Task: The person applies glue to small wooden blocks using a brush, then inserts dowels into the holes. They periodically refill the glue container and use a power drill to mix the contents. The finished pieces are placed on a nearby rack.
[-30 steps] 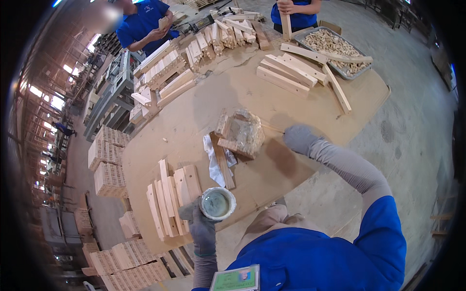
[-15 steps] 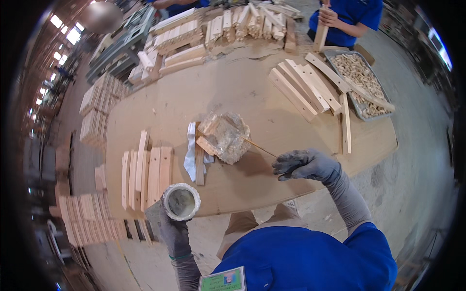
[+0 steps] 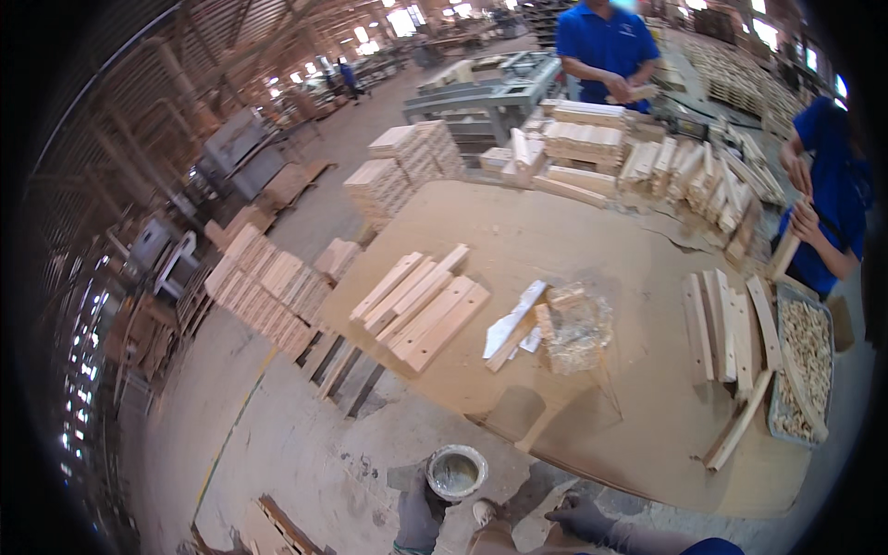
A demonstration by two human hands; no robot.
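Note:
My left hand (image 3: 418,511), in a grey glove, is closed round a round white cup (image 3: 457,473) with a crusted rim and a greyish-white paste inside. It holds the cup off the table's near edge, above the floor. My right hand (image 3: 581,518), also gloved, is low near my legs, with fingers loosely bent and apart; I see nothing in it. On the table is a crusted, glue-covered container (image 3: 579,333) with a thin stick (image 3: 608,390) leaning out of it. Beside it lie a white cloth (image 3: 514,320) and a wooden strip (image 3: 511,344).
Drilled wooden pieces (image 3: 421,305) lie on the table's left, more (image 3: 721,324) on its right beside a tray of dowels (image 3: 803,370). Stacked wood (image 3: 264,287) stands on the floor to the left. Two people in blue (image 3: 606,51) handle wood at the far side and right.
My view has swung left and up, showing more of the hall. The right hand has moved from beside the stick down towards my legs. The left hand still holds the cup.

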